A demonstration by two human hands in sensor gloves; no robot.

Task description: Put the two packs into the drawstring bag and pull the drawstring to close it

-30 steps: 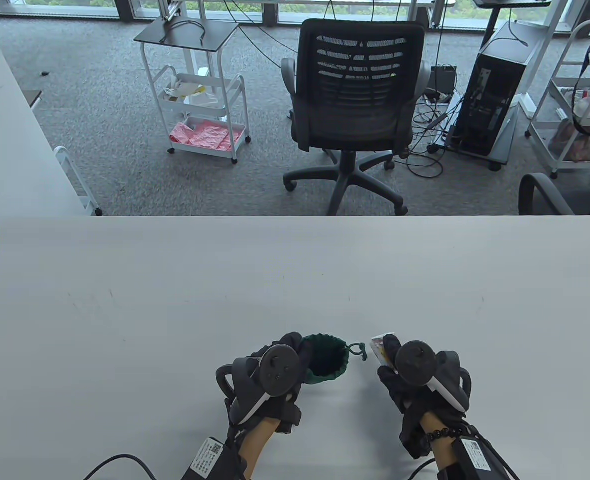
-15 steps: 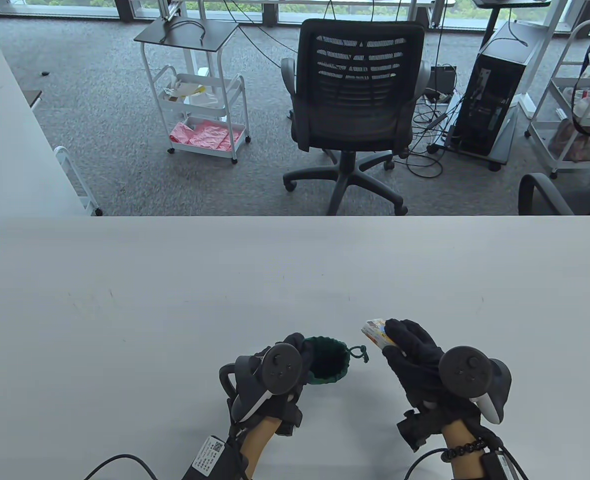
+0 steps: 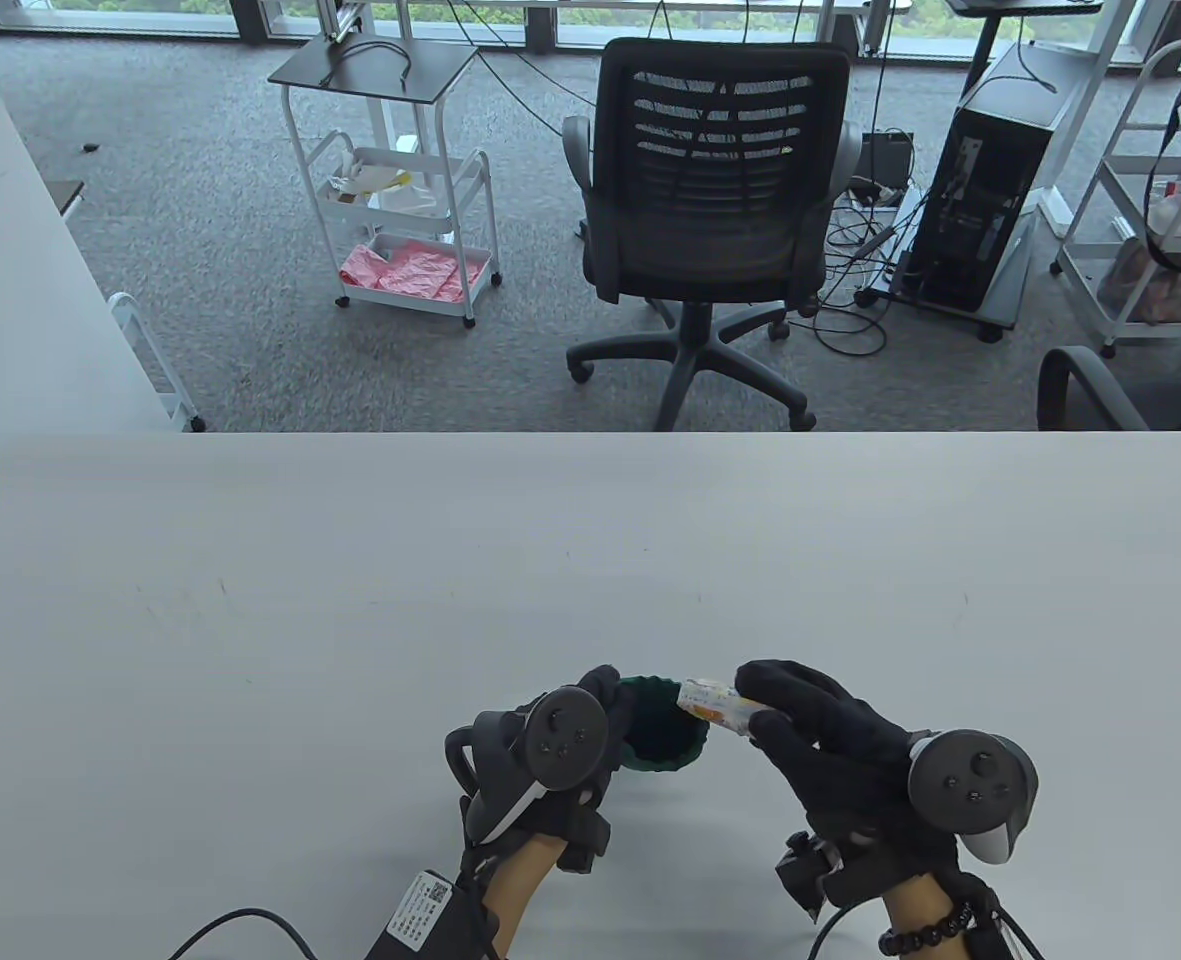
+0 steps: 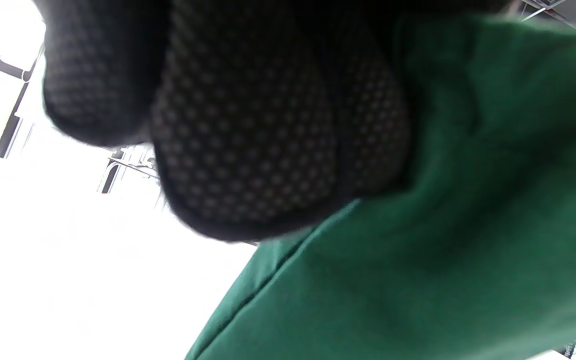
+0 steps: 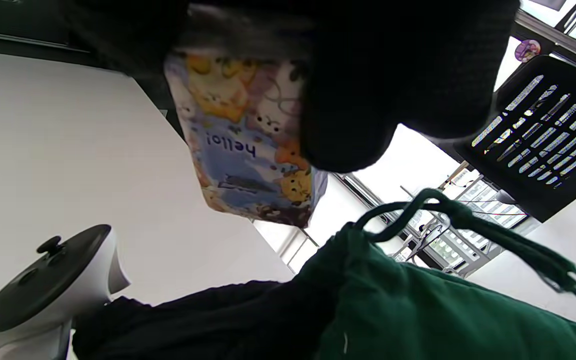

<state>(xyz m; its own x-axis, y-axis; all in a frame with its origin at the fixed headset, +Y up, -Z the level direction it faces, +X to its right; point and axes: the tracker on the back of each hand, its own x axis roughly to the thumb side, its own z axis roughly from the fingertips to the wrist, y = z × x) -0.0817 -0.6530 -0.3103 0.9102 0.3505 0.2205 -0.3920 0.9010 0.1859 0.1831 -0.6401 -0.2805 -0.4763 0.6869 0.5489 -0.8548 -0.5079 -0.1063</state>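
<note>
The right hand (image 3: 830, 740) has carried its pinched pack (image 3: 715, 703) to the bag (image 3: 662, 745) mouth — left hand (image 3: 550, 770) gripping the rim.

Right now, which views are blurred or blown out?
Left wrist view: background blown out white, gloved fingers and green bag soft, too close. Right wrist view: pack print sharp, window patch overexposed. Table view: even light, sharp.

Pack (image 3: 715, 703) just right of bag (image 3: 662, 735)

High table view, close upturned wrist views — shared green bag (image 3: 662, 735).
</note>
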